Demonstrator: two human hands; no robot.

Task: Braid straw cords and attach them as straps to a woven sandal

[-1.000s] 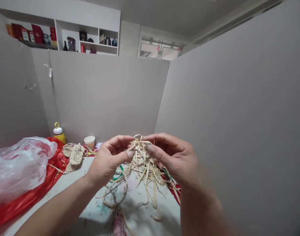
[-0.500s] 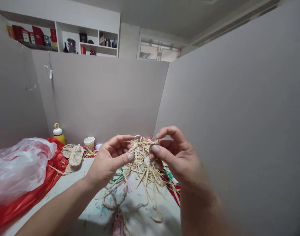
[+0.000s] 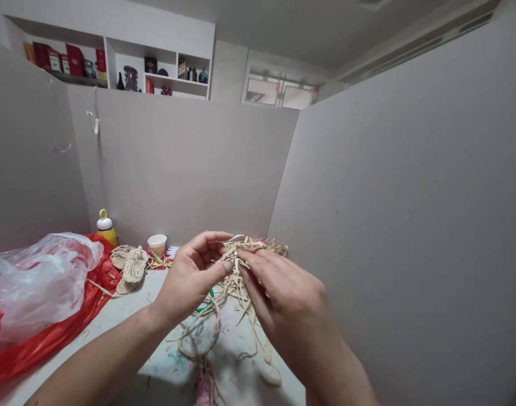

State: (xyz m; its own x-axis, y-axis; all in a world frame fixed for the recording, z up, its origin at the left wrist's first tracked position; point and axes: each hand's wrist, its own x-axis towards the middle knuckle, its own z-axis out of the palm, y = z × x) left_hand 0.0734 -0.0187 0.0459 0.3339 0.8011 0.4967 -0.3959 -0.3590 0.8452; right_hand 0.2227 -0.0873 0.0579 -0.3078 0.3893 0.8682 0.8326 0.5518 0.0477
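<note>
A bundle of dry, pale straw strips (image 3: 237, 287) hangs between my hands over the tabletop, its loose ends trailing down. My left hand (image 3: 198, 265) pinches its left side, thumb in front and fingers behind. Across the front of it lies my right hand (image 3: 283, 282), fingers close together and their tips on the strips near my left thumb. What those tips grip is hidden. Below, a braided straw cord (image 3: 190, 355) curves in a loop on the table, beside a pinkish object (image 3: 206, 386) at the near edge.
To the left, a clear plastic bag (image 3: 46, 276) lies on a red bag (image 3: 101, 282). Small woven straw pieces (image 3: 133, 268), a paper cup (image 3: 157, 245) and a yellow bottle (image 3: 106, 230) stand farther back. Grey partitions (image 3: 185, 163) enclose the table.
My right hand has moved left and turned over, from the bundle's right side to its front, covering part of it. My left hand keeps its pinch. The view has shifted slightly.
</note>
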